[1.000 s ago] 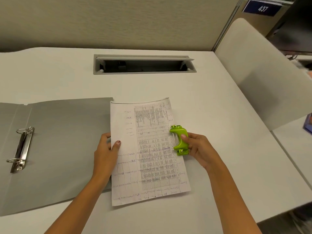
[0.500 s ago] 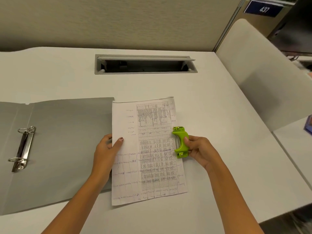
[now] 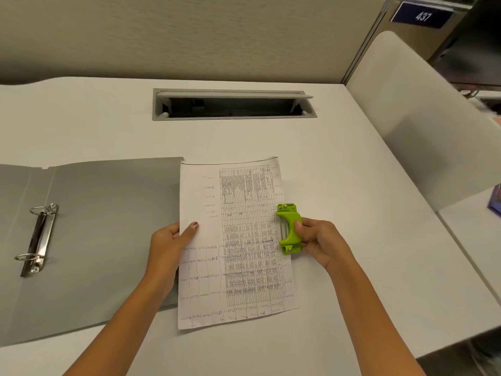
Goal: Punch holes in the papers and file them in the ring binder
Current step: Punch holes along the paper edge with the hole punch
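A printed sheet of paper [image 3: 238, 267] with a table on it lies on the white desk [image 3: 352, 213]. My left hand [image 3: 168, 245] grips its left edge, thumb on top. My right hand [image 3: 320, 245] holds a small green hole punch [image 3: 289, 229] against the middle of the paper's right edge. An open grey ring binder [image 3: 103, 226] lies to the left, its cover partly under the paper. Its two metal rings [image 3: 36, 234] are closed.
A grey cable slot [image 3: 233, 104] is sunk into the desk behind the paper. A beige partition wall stands at the back. A pale chair back [image 3: 423, 118] rises on the right, beside the desk's right edge.
The paper has straightened and shifted slightly. The green punch has slid a little down and right along the paper's right edge. Both hands keep their hold.
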